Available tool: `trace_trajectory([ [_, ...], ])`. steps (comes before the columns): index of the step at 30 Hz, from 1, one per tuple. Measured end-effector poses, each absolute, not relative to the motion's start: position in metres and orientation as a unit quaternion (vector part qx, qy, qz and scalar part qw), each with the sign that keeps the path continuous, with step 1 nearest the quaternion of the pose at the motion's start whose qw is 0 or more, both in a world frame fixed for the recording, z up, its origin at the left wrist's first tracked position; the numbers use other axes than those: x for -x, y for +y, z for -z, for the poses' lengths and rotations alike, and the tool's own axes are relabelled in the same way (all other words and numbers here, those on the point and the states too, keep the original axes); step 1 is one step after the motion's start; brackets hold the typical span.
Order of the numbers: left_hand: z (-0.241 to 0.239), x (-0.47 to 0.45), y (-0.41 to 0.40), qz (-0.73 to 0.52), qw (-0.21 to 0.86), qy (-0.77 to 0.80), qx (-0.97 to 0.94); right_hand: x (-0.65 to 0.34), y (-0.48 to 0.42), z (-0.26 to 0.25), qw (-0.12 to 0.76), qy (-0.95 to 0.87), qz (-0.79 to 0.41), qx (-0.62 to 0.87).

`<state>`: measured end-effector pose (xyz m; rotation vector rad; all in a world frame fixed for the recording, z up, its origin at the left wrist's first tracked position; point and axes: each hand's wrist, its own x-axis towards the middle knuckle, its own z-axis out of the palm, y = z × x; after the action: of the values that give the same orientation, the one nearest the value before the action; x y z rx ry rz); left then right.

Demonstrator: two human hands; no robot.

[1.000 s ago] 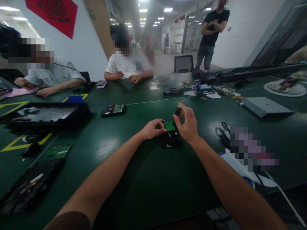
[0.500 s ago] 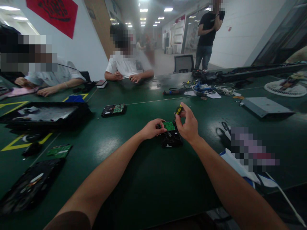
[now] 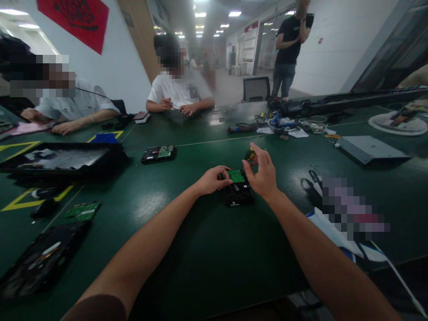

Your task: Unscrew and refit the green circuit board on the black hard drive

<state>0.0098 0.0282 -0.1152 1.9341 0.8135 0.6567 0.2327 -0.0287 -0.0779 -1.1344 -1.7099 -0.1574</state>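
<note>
A black hard drive (image 3: 238, 192) with a small green circuit board (image 3: 236, 175) on top lies on the dark green table (image 3: 200, 249) in front of me. My left hand (image 3: 211, 180) is curled against the drive's left side and holds it in place. My right hand (image 3: 262, 173) pinches a small screwdriver with a yellow and black handle (image 3: 248, 155), held upright over the board's far right corner. Its tip is hidden behind my fingers.
A second hard drive (image 3: 158, 153) lies further back to the left. A black tray (image 3: 60, 159), a loose green board (image 3: 83, 210) and a dark opened device (image 3: 40, 261) sit at the left. Cables (image 3: 284, 122) and a grey box (image 3: 369, 148) lie at the right. Two people sit across the table; another stands behind.
My right hand's fingers shifted round the screwdriver handle, closing tighter and then spreading again, as if twisting it. My left hand stayed on the drive. The standing person raised a hand to the face.
</note>
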Motion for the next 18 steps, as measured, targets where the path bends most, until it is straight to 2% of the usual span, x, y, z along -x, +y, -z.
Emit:
trace_trajectory([
  [18, 0.1147, -0.0094, 0.0288, -0.267, 0.456, 0.326, -0.784, -0.2324, -0.0281, 0.0787, 0.521, -0.711, 0.058, 0.468],
])
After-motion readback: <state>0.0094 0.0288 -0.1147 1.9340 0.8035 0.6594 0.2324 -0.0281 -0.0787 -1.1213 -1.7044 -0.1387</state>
